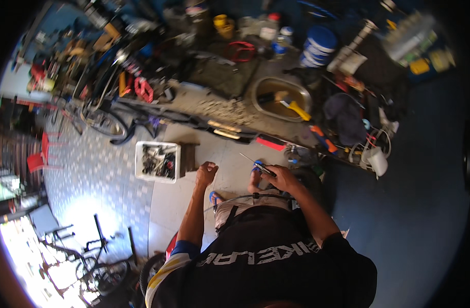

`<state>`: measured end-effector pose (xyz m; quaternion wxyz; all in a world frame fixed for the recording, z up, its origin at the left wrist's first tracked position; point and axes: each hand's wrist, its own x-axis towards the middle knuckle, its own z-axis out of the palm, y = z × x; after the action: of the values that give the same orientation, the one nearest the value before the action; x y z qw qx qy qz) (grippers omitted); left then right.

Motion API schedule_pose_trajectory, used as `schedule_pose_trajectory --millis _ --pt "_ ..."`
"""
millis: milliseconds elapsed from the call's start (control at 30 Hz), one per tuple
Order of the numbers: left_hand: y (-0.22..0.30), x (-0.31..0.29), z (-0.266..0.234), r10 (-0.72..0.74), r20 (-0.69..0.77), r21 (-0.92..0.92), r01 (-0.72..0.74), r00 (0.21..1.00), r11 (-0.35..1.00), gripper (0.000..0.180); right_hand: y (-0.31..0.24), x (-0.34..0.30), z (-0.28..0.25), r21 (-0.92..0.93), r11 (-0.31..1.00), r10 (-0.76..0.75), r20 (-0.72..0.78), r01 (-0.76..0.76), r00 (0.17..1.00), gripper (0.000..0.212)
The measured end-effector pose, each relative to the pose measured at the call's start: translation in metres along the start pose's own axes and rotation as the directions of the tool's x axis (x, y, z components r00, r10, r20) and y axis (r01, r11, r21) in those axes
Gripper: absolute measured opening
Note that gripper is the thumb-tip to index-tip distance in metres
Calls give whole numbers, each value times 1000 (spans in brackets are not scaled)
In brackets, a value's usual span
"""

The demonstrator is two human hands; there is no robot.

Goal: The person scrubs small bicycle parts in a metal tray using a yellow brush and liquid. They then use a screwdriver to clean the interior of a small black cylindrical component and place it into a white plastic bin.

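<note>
My right hand [282, 179] is closed round the dark handle of a screwdriver [265, 171], whose thin shaft points away to the left. My left hand [207, 174] is raised to its left with the fingers curled together; what they hold, if anything, is too small to make out. Across my lap runs a black cable [245, 196], apart from both hands. Left of my left hand stands a white bin [138, 169] with dark and metal parts in it.
Ahead stretches a cluttered workbench [194, 95] with a metal basin [256, 97] holding a yellow-handled brush [296, 109]. A blue-and-white tub [318, 46] and bottles stand behind. A white cup [377, 160] sits at its right end. Bicycles [96, 272] are at lower left.
</note>
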<state>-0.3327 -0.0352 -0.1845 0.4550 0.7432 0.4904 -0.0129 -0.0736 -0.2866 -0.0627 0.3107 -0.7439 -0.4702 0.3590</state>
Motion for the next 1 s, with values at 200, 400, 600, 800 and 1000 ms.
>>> schedule_pose_trajectory --millis 200,400,600,800,1000 --pt "273 12 -4 555 -57 -65 -558 830 827 21 14 -48 -64 282 957 182 -389 -72 903 29" --pt "389 42 44 628 253 437 -666 736 605 22 30 -67 -89 312 950 178 -558 6 810 24" --pt "387 88 81 658 309 478 -710 687 517 24 34 -78 -90 319 948 193 -571 -1 798 24" --pt "374 100 87 828 343 436 -856 444 278 26 34 -76 -91 321 947 189 -589 12 786 23" --pt "383 86 61 740 281 419 -771 612 479 22 33 -68 -97 278 959 132 -601 52 788 24"
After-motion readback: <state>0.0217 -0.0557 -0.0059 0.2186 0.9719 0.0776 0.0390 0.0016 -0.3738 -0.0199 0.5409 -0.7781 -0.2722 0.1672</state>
